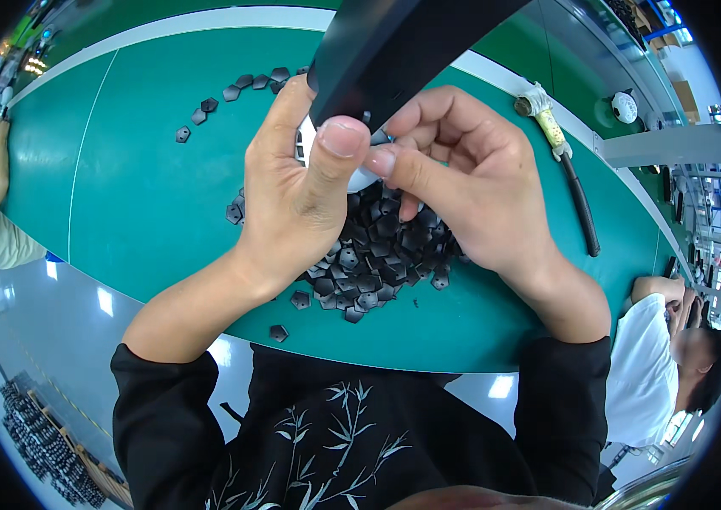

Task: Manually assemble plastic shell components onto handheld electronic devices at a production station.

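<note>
A white rounded piece (360,180) sits in my left hand (288,191), whose thumb and fingers are closed round it. Only small parts of it show between the fingers. My right hand (483,183) meets it from the other side, thumb and forefinger pinched against its edge; what they hold, if anything, is too hidden to name. Below both hands lies a heap of black five-sided pieces (369,272) with small holes in them. A dark box-shaped object (403,64) close to the camera covers the tops of the hands.
More black pieces (244,82) lie strewn on the green table (156,170). A hammer-like tool (579,204) with a black handle and wrapped head rests at the right. Beyond the far edge is a black-and-white ball (624,107). Other people (645,365) sit at both sides.
</note>
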